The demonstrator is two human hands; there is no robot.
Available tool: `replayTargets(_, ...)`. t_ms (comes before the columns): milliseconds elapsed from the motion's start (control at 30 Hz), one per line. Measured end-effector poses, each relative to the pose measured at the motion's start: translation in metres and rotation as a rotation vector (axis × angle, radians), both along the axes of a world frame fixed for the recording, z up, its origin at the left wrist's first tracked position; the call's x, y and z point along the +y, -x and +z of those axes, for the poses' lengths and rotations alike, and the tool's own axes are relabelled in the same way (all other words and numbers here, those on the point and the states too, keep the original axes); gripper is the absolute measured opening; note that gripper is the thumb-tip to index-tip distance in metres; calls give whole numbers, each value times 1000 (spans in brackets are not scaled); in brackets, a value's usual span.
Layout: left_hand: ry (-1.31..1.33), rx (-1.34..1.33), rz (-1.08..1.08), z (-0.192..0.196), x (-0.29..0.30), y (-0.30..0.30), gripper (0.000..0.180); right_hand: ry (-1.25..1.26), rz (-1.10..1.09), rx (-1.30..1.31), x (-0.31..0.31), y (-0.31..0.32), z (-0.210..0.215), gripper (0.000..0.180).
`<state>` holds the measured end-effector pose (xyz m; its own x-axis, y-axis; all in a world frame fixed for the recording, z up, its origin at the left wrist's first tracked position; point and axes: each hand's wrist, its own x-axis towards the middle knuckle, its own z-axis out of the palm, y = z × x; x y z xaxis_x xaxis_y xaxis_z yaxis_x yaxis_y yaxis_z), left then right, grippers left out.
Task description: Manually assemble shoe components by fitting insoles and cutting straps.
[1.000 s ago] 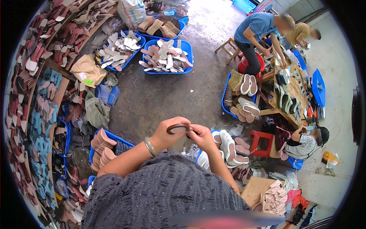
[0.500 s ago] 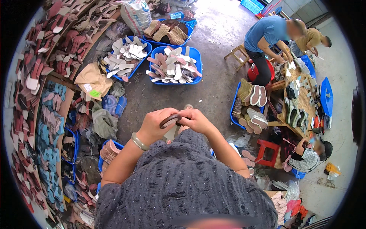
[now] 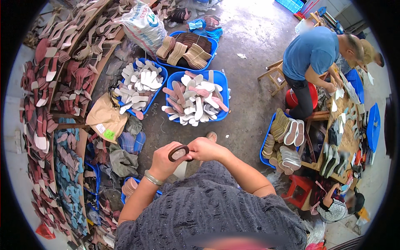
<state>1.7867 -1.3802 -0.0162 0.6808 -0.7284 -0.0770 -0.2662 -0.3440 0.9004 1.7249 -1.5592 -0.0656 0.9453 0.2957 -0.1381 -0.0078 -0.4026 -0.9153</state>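
Note:
My left hand [image 3: 162, 158], with a pale bangle at its wrist, is closed round a dark-brown-edged, sole-like piece [image 3: 179, 154]. Its rounded end points up and shows a pale middle. My right hand [image 3: 207, 150] pinches the same piece at its right side; the fingertips of both hands almost meet there. Just below my hands, in front of my dark grey top, shows a pale flat piece [image 3: 180, 170]. Whether it belongs to the held piece I cannot tell.
Ahead stand blue baskets of white and pink insoles [image 3: 199, 100] and striped soles [image 3: 193, 50]. Racks of shoe pieces [image 3: 68, 162] line the left. At right, a person in a blue shirt [image 3: 312, 54] bends over a wooden table [image 3: 348, 108], near a red stool [image 3: 299, 189].
The view has shifted, so the baskets and table sit lower and further right. My hands are slightly further left and lower in the picture, both still on the brown-edged piece.

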Motion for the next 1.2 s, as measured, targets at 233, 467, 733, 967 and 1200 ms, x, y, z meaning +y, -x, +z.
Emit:
replayTargets(233, 35, 27, -159, 4, -58, -47, 41, -110, -136, -32, -55, -24, 16, 23)
replayTargets(467, 174, 984, -464, 0, -68, -48, 61, -222, -517, -101, -47, 30, 25, 11)
replayTargets(733, 285, 681, -1306, -7, -44, 52, 63, -216, -1106, -46, 61, 192, 51, 12)
replayTargets(967, -29, 852, -1693, 16, -3, 161, 66, -331, -1502, -65, 183, 321, 57, 9)
replayTargets(1200, -212, 706, -1702, 49, 51, 285, 39, -65, -1972, -100, 298, 428, 53, 23)
